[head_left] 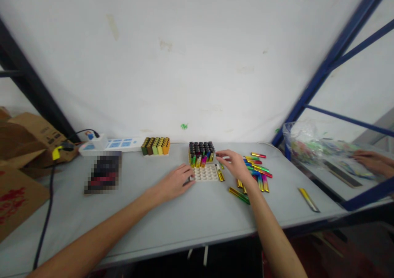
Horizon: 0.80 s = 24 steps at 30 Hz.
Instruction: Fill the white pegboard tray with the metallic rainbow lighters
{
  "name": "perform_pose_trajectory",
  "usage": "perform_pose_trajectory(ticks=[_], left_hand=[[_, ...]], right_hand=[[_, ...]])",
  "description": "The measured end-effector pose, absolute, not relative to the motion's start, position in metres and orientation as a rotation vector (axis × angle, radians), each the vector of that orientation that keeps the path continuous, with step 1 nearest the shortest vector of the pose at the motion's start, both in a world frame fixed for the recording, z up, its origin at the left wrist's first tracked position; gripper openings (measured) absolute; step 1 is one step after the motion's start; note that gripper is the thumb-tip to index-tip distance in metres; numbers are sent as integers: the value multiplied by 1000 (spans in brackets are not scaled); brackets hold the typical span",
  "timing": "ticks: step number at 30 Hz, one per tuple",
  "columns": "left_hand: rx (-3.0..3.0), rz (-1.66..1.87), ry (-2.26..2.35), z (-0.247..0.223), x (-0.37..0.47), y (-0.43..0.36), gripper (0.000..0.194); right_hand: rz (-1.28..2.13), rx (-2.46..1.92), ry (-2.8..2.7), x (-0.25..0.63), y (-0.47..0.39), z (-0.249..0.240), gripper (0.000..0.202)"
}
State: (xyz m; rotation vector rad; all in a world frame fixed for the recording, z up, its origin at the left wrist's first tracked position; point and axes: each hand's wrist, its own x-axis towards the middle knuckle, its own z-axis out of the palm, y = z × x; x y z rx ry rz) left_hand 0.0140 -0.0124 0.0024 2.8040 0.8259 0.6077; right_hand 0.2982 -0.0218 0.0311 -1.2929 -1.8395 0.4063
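Observation:
A white tray with round holes (205, 173) lies on the grey table, its back part filled with upright black-topped metallic tubes (201, 150). At the tray's left edge, my left hand (177, 182) has its fingers curled round something I cannot make out. Just right of the tray, my right hand (232, 163) has thumb and forefinger close together near a small dark-ended object, too small to tell. A gold tube (220, 173) lies beside the tray. Shiny coloured tubes (260, 171) are heaped beside and partly behind my right hand, with a green and gold one (239, 196) nearer the front.
Another block of upright tubes (155, 145) stands at the back, beside a white power strip (120, 143). A blurred dark item (104, 172) and cardboard boxes (21, 187) are at left. A yellow cutter (308, 200) lies right. Beyond the blue frame, another person's hands (372, 161) show.

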Motion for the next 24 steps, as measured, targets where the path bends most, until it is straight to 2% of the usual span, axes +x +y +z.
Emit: perform_pose_trajectory(ticks=[3,6,12,24], left_hand=[[2812,599,831,2,14,-13,8],[2820,603,822,2,15,-13,9],[2825,629,780,0,15,-13,10],[2817,632,801,2,16,-16,7]], right_hand=[[543,-1104,-1787,290,-25,32,29],[516,-1043,-1790,283,-25,31,32],[304,-1196,-1763,269,-20,24,40],[192,-1272,-1732,264,-12,8,38]])
